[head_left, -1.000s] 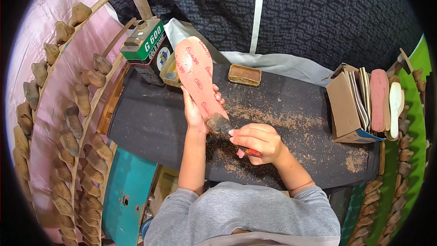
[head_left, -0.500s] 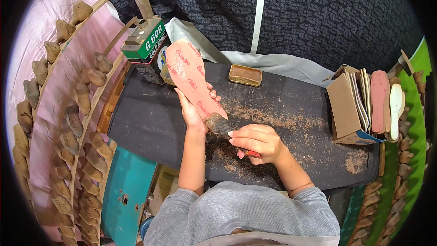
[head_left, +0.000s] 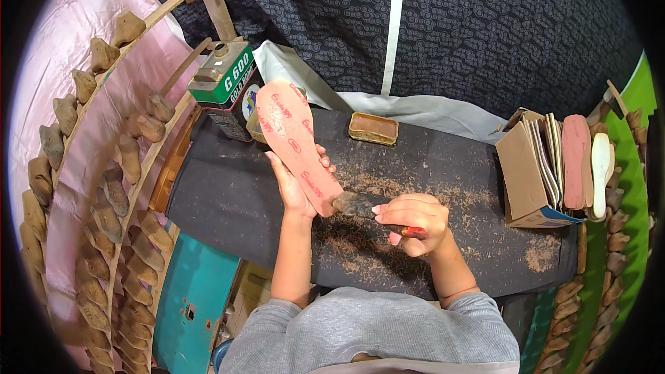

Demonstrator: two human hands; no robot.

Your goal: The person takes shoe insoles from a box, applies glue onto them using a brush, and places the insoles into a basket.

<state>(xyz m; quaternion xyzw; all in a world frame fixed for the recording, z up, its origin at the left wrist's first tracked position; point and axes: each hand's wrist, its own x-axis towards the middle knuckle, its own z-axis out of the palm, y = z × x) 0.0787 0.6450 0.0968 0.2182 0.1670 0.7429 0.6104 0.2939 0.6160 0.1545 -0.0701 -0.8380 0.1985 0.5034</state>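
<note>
My left hand [head_left: 296, 194] grips a pink shoe insole [head_left: 292, 140] from below, thumb along its left edge and fingertips showing on its right. The insole is tilted, with its wide end pointing away and its narrow heel end toward me. Red print and a glossy patch of small specks mark its upper face. In my right hand [head_left: 421, 218], fingers closed round the handle, is a brush [head_left: 355, 205] with a dark, caked head and some red on its handle. The brush tip meets the right edge of the insole's heel end.
Brown shavings [head_left: 395, 187] litter the dark-covered table [head_left: 215, 173]. A shallow tin [head_left: 374, 129] stands at the back and a green-and-black metal can [head_left: 225, 90] at back left. Insoles fill a cardboard box [head_left: 521, 173] on the right. Racks of wooden shoe lasts [head_left: 104, 215] flank both sides.
The brush has moved right, from lying across the heel end to its right edge, and now lies flatter. My right hand moved right with it. The left hand still holds the insole.
</note>
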